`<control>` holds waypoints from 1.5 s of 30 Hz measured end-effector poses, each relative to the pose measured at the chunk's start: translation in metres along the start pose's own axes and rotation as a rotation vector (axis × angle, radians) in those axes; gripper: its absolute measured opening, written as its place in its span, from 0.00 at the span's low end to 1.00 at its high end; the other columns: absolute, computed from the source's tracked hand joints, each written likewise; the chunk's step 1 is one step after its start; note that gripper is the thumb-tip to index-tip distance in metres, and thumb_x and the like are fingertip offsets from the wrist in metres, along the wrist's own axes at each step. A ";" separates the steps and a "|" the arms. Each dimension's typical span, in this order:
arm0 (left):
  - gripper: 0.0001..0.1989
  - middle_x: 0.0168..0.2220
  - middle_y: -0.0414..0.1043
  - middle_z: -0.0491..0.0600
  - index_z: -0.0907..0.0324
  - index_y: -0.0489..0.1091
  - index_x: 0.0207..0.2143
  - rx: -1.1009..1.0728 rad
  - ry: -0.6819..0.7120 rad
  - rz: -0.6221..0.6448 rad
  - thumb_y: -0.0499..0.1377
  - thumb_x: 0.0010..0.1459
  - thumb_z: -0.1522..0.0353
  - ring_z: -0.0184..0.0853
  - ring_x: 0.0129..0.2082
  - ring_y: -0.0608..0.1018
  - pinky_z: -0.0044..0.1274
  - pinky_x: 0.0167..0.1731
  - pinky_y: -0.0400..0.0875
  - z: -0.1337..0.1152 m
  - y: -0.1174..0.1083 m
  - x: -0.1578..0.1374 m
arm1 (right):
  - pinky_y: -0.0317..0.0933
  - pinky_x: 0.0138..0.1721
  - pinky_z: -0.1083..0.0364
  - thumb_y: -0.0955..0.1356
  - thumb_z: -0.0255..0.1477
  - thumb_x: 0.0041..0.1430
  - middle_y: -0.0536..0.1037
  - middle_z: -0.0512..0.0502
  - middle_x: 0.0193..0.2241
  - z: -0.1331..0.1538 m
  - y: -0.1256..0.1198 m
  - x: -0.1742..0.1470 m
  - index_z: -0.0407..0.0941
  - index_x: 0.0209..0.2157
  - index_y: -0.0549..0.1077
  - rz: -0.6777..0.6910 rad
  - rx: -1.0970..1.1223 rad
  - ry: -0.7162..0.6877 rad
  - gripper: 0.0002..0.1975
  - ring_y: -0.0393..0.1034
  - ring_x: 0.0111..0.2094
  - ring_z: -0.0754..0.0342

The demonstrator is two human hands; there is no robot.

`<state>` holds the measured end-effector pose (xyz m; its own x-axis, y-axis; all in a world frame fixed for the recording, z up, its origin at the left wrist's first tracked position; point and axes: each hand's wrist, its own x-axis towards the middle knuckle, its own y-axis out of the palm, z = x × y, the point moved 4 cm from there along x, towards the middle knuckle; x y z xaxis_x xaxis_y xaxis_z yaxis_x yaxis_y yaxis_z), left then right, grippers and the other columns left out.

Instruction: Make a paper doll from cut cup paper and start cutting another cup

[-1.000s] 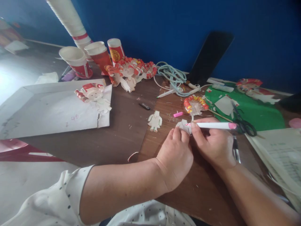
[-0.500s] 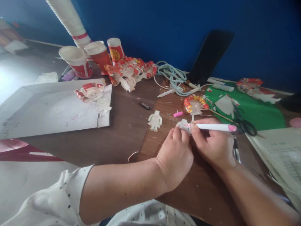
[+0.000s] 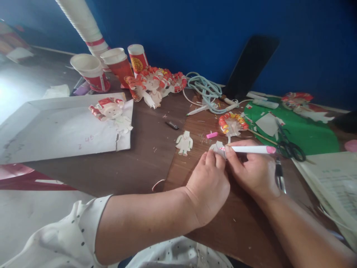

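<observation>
My right hand (image 3: 252, 171) is closed around a white felt-tip pen (image 3: 249, 149) with a pink end. Its pink tip rests on a small white paper cutout (image 3: 215, 146), partly hidden by my fingers. With fingers bent and pressed together, my left hand (image 3: 209, 188) holds that cutout down on the table. A second cutout (image 3: 184, 143), shaped like a small dressed body, lies to the left with faint green and dark lines on it. Just beyond my hands are a pink pen cap (image 3: 212, 135) and a paper figure with a red and yellow curled rim (image 3: 232, 124).
Paper cups (image 3: 89, 72) and more paper figures (image 3: 156, 85) stand at the back left. A coiled cable (image 3: 205, 89) lies before a dark phone (image 3: 251, 67) leaning on the blue wall. Scissors (image 3: 291, 149) and a green sheet (image 3: 315, 134) are at the right. An envelope (image 3: 61, 130) lies left.
The felt-tip pen's rear end has shifted slightly left as my right hand moves it over the cutout. My left hand stays in place.
</observation>
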<state>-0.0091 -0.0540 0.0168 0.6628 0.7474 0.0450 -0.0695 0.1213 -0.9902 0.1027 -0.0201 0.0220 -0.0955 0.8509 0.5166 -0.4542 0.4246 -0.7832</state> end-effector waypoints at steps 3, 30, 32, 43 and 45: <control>0.24 0.58 0.65 0.65 0.71 0.64 0.59 -0.006 -0.007 -0.012 0.48 0.63 0.69 0.46 0.58 0.67 0.35 0.59 0.61 0.000 0.000 0.000 | 0.65 0.28 0.57 0.67 0.35 0.61 0.80 0.44 0.29 0.000 0.000 0.000 0.43 0.33 0.75 0.002 0.007 -0.008 0.10 0.75 0.27 0.53; 0.23 0.59 0.64 0.64 0.69 0.65 0.58 -0.015 0.000 0.015 0.46 0.63 0.69 0.43 0.59 0.66 0.35 0.60 0.61 0.001 0.000 0.000 | 0.65 0.30 0.56 0.66 0.36 0.61 0.80 0.45 0.29 -0.001 0.002 0.001 0.44 0.33 0.74 0.043 -0.009 0.014 0.11 0.75 0.29 0.51; 0.24 0.59 0.64 0.64 0.69 0.65 0.58 -0.016 0.001 0.021 0.46 0.63 0.70 0.43 0.59 0.66 0.34 0.60 0.61 0.001 -0.001 0.000 | 0.65 0.30 0.56 0.65 0.37 0.61 0.80 0.45 0.30 -0.002 0.002 0.001 0.44 0.33 0.74 0.053 -0.010 0.028 0.11 0.75 0.29 0.51; 0.24 0.59 0.63 0.63 0.69 0.65 0.58 -0.017 0.002 0.045 0.46 0.63 0.70 0.43 0.60 0.66 0.35 0.60 0.60 0.001 -0.002 0.000 | 0.65 0.30 0.55 0.65 0.36 0.61 0.80 0.44 0.30 -0.001 0.002 0.001 0.44 0.33 0.74 0.050 0.001 0.021 0.10 0.75 0.29 0.50; 0.24 0.59 0.64 0.63 0.69 0.65 0.58 -0.017 0.002 0.040 0.46 0.63 0.70 0.43 0.60 0.66 0.35 0.60 0.60 0.001 -0.002 0.000 | 0.65 0.30 0.55 0.65 0.36 0.61 0.80 0.44 0.30 -0.002 0.002 0.001 0.44 0.33 0.74 0.048 -0.002 0.022 0.10 0.75 0.29 0.50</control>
<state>-0.0098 -0.0541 0.0186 0.6613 0.7501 0.0046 -0.0836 0.0797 -0.9933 0.1032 -0.0176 0.0204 -0.0974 0.8768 0.4709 -0.4482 0.3838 -0.8074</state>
